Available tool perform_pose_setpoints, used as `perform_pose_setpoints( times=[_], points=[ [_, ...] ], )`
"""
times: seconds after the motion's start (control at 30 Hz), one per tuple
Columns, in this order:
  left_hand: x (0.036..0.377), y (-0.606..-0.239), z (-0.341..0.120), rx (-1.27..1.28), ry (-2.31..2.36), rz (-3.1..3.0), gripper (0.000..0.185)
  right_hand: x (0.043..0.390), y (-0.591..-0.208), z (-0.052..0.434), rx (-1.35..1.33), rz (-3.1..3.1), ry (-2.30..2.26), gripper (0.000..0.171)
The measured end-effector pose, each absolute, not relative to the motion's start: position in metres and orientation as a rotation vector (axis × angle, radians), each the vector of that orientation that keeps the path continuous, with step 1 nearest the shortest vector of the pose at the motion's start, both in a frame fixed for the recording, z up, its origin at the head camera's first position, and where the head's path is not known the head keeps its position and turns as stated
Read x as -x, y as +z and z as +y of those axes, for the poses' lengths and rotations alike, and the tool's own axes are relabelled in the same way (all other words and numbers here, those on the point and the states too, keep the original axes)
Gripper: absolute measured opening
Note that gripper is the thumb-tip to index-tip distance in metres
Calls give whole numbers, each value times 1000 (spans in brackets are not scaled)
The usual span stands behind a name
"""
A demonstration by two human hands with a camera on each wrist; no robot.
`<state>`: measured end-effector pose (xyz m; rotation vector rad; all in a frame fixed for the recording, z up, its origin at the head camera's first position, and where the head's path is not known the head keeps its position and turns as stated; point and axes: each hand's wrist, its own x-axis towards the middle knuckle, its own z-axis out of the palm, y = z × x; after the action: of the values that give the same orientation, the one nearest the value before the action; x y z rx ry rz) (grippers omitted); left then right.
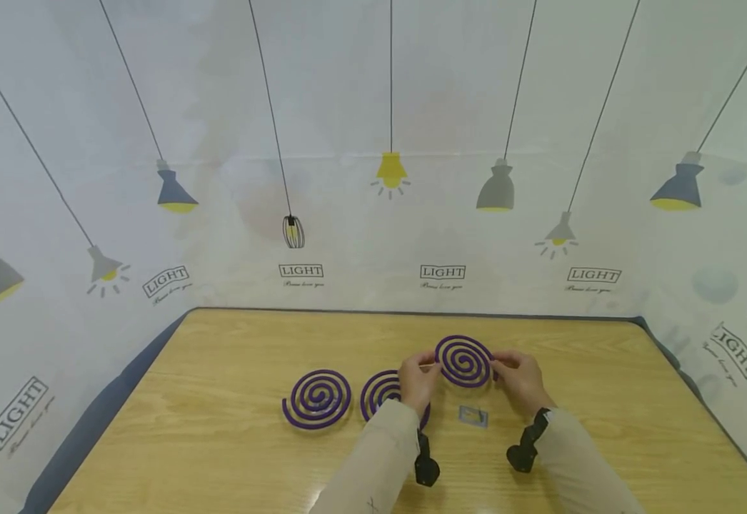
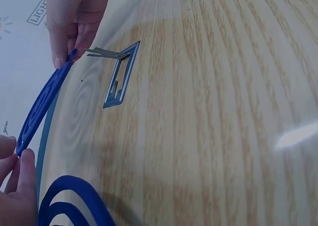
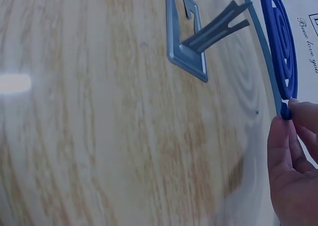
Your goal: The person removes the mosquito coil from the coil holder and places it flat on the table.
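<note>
Both hands hold 1 purple spiral coil (image 1: 464, 361) up off the wooden table (image 1: 232, 442), tilted toward the camera, past the small metal stand (image 1: 473, 416). Left hand (image 1: 418, 380) pinches the coil's left edge with thumb and fingertips; right hand (image 1: 520, 378) pinches the right edge — fingers narrow, closed on the rim in both wrist views. The stand lies flat between the wrists with its prong bent up (image 3: 213, 33). 2 more coils on the table: one (image 1: 317, 398) lying free at left, another (image 1: 381, 394) partly under the left hand. Step looks like coil lifted, being handled above the stand — likely seating or splitting it. Next move calls for a gentle grip, as the coil looks brittle, and lining its centre over the prong.
</note>
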<state>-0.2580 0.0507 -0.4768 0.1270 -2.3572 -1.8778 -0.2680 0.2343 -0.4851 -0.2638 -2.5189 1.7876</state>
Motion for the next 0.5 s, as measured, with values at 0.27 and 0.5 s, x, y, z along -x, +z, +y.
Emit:
perform_pose_setpoints(
  times=[0.27,0.5],
  points=[
    [258,-478,53,-78,-1884,-2362,22,267,-485,237,256,-2508,1798,28],
    [259,-480,54,-51,-1941,-2390,26,267,-487,241,267,-2512,1822,28]
  ],
)
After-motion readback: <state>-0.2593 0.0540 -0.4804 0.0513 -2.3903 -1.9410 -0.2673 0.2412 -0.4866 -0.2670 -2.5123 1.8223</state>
